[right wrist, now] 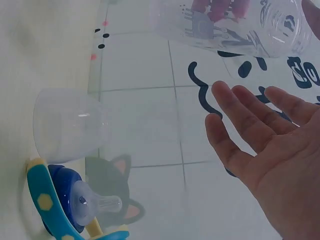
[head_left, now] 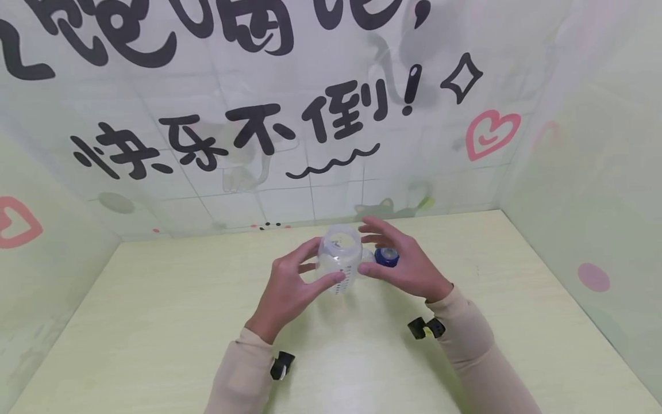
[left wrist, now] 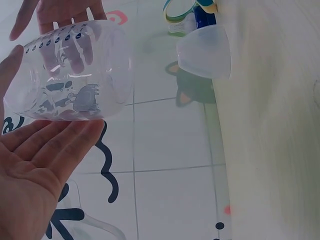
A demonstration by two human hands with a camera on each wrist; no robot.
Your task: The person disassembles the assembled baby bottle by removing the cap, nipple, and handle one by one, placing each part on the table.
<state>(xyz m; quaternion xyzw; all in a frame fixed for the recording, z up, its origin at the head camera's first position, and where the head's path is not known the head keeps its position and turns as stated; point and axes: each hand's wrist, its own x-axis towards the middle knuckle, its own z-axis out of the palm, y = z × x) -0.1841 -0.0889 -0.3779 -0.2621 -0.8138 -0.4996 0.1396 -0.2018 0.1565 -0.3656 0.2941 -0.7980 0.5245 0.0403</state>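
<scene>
My left hand (head_left: 289, 284) grips a clear baby bottle (head_left: 338, 259) between thumb and fingers, base up, above the table. Printed grey figures and measuring marks show on the bottle (left wrist: 75, 85) in the left wrist view. Spread fingers and an apart thumb mark my right hand (head_left: 400, 259), just to the right of the bottle and holding nothing. Beyond that hand on the table are a translucent domed cap (right wrist: 70, 125) and a blue collar (right wrist: 65, 197) with a clear teat (right wrist: 95, 202). A teal and yellow handle (right wrist: 42, 195) surrounds the collar.
The pale wooden table (head_left: 181, 322) is bounded at the back by a white wall (head_left: 269, 201) with black lettering and drawings. A pale green wall (head_left: 584, 190) closes the right side, and another (head_left: 41, 276) the left.
</scene>
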